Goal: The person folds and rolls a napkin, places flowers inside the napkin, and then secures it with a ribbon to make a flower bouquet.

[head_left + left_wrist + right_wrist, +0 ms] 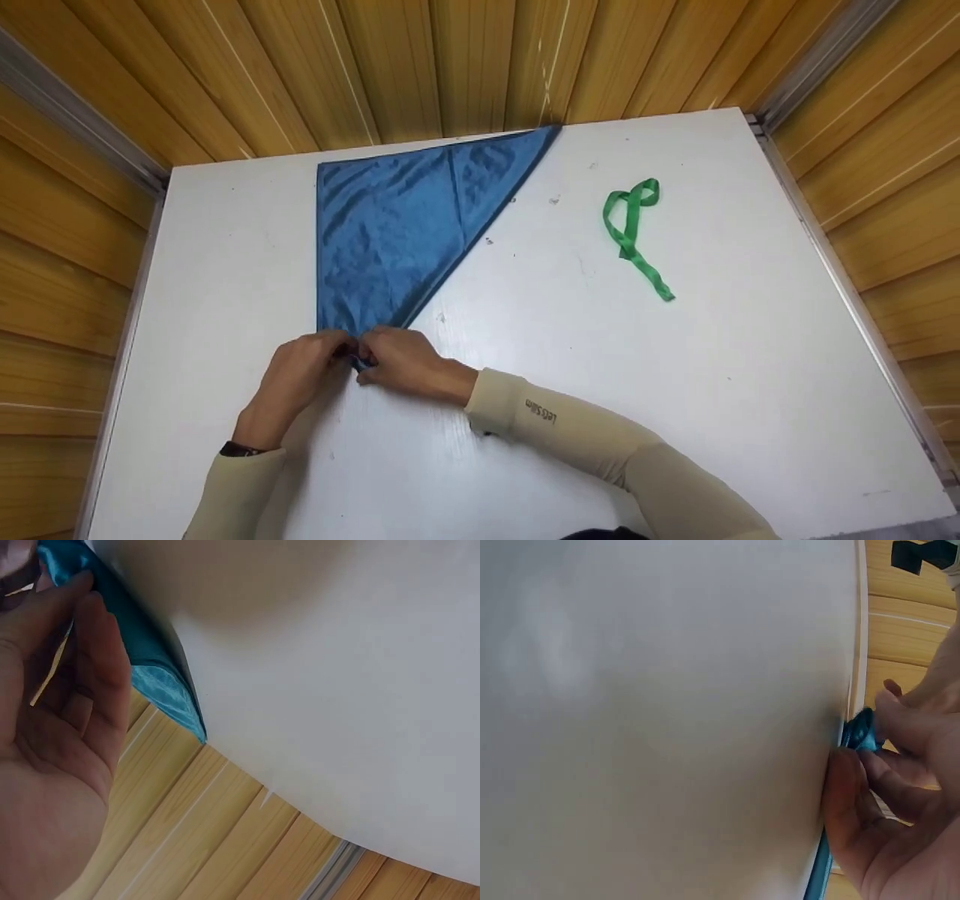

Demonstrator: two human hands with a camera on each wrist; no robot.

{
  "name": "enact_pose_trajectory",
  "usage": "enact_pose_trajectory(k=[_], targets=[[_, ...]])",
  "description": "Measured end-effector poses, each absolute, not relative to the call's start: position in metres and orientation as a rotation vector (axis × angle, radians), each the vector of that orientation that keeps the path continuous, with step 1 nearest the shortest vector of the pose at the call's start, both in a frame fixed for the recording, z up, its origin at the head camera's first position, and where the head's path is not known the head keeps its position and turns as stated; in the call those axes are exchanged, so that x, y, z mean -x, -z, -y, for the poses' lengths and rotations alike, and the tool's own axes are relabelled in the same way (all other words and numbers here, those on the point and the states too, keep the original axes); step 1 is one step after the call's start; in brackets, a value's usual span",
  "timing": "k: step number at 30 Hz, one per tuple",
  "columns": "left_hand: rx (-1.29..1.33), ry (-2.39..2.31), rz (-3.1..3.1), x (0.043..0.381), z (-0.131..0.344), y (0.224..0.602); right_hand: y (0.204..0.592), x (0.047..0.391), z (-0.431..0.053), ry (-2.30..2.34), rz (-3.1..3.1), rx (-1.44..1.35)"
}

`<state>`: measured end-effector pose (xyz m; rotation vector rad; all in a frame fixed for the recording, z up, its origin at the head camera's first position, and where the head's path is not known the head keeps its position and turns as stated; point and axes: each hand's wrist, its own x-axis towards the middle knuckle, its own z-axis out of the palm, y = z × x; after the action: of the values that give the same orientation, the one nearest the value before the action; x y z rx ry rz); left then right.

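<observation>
A shiny blue cloth (397, 217), folded to a tapering shape, lies on the white table. Its near corner is bunched between both hands. My left hand (300, 371) pinches the cloth from the left, thumb and fingers meeting on the fabric (154, 637) in the left wrist view. From the right, my right hand (405, 360) grips the same corner, and a small crumpled bit of cloth (862, 731) shows between the fingers in the right wrist view. The two hands are close together, partly covering the gathered corner.
A green ribbon (631, 225) lies loosely looped on the right part of the white table (675, 420). Wood-panelled walls (472, 67) stand behind the table and along both sides. The cloth's far tip reaches the table's back edge.
</observation>
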<state>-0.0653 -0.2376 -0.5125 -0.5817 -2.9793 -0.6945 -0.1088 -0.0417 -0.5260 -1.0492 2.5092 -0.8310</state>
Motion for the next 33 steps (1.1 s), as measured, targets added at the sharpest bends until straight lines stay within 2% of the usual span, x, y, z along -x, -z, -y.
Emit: enact_pose_trajectory(k=[10, 25, 33], targets=[[0.628, 0.649, 2.969, 0.068, 0.239, 0.513, 0.526, 0.114, 0.035, 0.891, -2.494, 0.990], [0.505, 0.877, 2.973, 0.079, 0.243, 0.522, 0.528, 0.115, 0.031, 0.841, -2.556, 1.000], [0.480, 0.913, 3.014, 0.079, 0.249, 0.520, 0.531, 0.123, 0.026, 1.120, -2.426, 0.801]])
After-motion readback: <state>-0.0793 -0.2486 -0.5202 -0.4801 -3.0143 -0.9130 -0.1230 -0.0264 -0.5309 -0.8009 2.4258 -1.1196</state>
